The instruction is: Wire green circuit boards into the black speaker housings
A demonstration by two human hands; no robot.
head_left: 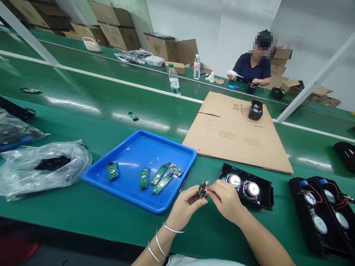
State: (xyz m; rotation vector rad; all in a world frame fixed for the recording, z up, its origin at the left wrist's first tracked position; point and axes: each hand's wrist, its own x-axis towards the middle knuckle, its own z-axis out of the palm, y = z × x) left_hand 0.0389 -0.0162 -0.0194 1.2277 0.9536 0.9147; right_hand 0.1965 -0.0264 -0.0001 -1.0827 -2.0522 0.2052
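Note:
A small green circuit board (202, 192) with dark parts on it is gripped between the thumb and fingers of my left hand (184, 207), beyond the edge of the blue tray. My right hand (226, 199) pinches at the board's right side. A bit of red shows at those fingertips, but what they hold is too small to make out. Just behind my right hand lies a black speaker housing (266, 188) with two round speakers and red and black wires. Several green circuit boards (144, 178) lie in the blue tray (111, 188) to the left.
Two more speaker housings (307, 218) stand at the right. A cardboard sheet (222, 125) carries another housing (255, 111). Plastic bags (66, 173) lie left. A bottle (174, 81) stands near the far rail, and a co-worker (252, 68) sits across the bench.

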